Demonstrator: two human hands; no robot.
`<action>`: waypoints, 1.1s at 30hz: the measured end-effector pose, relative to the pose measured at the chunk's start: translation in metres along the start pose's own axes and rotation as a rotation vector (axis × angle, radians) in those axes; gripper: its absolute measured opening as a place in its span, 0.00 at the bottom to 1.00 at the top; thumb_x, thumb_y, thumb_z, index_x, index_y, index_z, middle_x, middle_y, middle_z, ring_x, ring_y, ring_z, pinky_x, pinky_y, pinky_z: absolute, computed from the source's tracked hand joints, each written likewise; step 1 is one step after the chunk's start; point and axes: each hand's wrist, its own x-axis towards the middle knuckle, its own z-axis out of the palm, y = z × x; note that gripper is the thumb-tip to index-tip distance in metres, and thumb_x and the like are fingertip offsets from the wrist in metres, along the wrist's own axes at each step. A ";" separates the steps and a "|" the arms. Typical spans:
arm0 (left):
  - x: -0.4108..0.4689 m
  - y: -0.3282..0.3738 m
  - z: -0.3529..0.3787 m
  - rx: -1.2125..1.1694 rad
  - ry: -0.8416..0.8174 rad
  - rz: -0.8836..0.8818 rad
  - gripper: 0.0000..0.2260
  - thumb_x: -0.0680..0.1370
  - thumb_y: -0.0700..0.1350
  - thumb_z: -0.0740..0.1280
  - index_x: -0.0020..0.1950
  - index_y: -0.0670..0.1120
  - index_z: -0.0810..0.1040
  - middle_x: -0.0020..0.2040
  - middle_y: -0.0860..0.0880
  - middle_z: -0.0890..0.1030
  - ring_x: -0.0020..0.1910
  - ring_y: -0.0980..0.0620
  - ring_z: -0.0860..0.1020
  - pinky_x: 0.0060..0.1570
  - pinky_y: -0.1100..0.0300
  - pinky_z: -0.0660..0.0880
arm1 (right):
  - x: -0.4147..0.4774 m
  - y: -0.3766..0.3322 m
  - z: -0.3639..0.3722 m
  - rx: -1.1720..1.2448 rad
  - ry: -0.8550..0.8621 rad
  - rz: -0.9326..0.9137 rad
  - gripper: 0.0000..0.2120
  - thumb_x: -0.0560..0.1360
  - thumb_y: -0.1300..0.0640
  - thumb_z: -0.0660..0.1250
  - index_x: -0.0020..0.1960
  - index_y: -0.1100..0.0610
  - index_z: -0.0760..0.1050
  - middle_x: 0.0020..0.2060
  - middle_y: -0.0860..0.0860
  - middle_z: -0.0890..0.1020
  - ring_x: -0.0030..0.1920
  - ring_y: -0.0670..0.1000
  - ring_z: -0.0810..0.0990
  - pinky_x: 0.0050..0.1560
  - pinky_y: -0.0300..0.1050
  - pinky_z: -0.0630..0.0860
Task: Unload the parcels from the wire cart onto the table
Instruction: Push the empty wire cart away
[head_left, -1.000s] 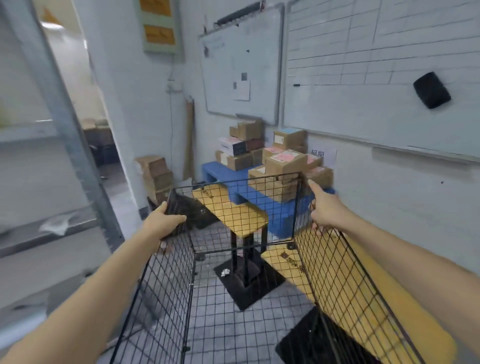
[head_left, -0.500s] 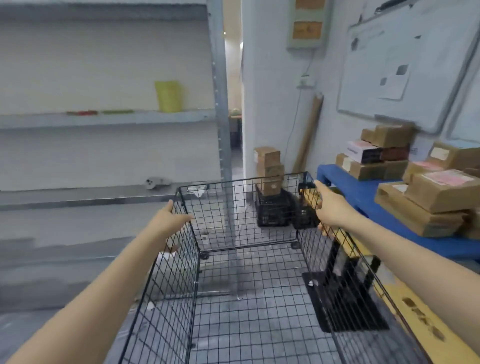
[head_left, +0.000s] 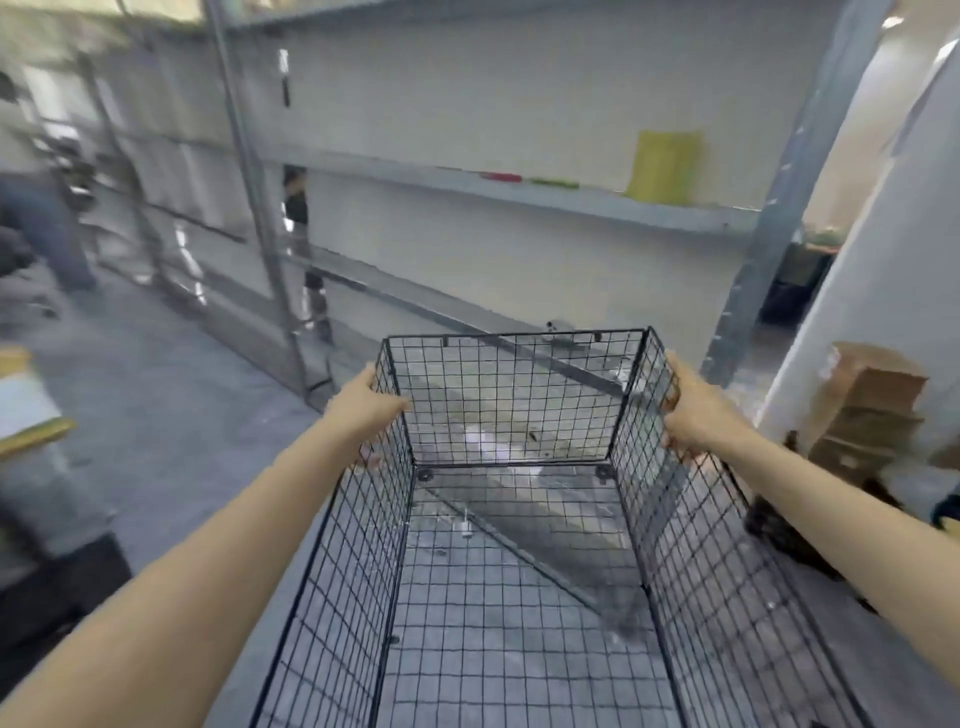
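Wire cart sits centre frame, and the grey floor shows through its mesh bottom. Left hand grips the cart's left top rail near the far corner, fingers curled over the wire. Right hand is clamped the same way on the right rail (both wrapped tight on wire). A stack of cardboard boxes stands right of the cart. Metal shelving runs beyond the cart's far end.

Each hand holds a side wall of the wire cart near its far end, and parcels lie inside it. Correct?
No parcels lie inside the wire cart: the head view shows only floor through its mesh bottom. The left hand and right hand each hold a side wall near its far end.
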 end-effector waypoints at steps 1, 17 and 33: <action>-0.004 -0.007 -0.007 -0.031 0.036 -0.037 0.34 0.77 0.46 0.66 0.77 0.59 0.52 0.74 0.46 0.63 0.52 0.48 0.75 0.48 0.44 0.80 | 0.007 -0.009 0.006 0.016 -0.025 -0.027 0.43 0.74 0.73 0.60 0.78 0.46 0.43 0.43 0.59 0.78 0.34 0.55 0.79 0.34 0.53 0.80; -0.060 -0.132 -0.166 -0.135 0.396 -0.354 0.34 0.78 0.46 0.67 0.77 0.59 0.51 0.68 0.47 0.68 0.51 0.49 0.73 0.22 0.61 0.73 | 0.012 -0.180 0.158 0.055 -0.312 -0.437 0.40 0.75 0.72 0.58 0.78 0.47 0.47 0.50 0.59 0.76 0.41 0.59 0.82 0.42 0.60 0.81; -0.072 -0.211 -0.279 -0.228 0.559 -0.478 0.33 0.78 0.45 0.66 0.78 0.55 0.52 0.73 0.46 0.63 0.57 0.46 0.69 0.32 0.58 0.78 | 0.001 -0.327 0.276 0.091 -0.500 -0.587 0.41 0.75 0.72 0.60 0.78 0.44 0.46 0.45 0.56 0.74 0.43 0.62 0.83 0.41 0.62 0.81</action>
